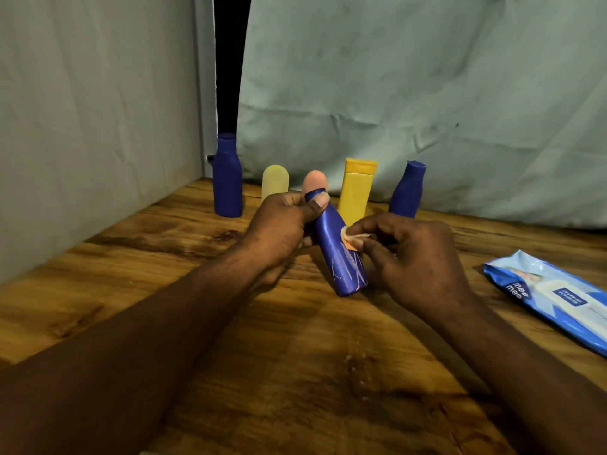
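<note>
Our left hand [279, 224] wraps its fingers [286, 198] round the neck of the tilted blue bottle [335, 254]. The bottle's base rests on the surface [295, 356], just in front of the yellow bottle [356, 192]. Our right hand [417, 257] pinches a small wipe [351, 238] against its side.

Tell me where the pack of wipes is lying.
In the head view the pack of wipes lies flat on the wooden table at the right edge, beyond the right hand.
</note>
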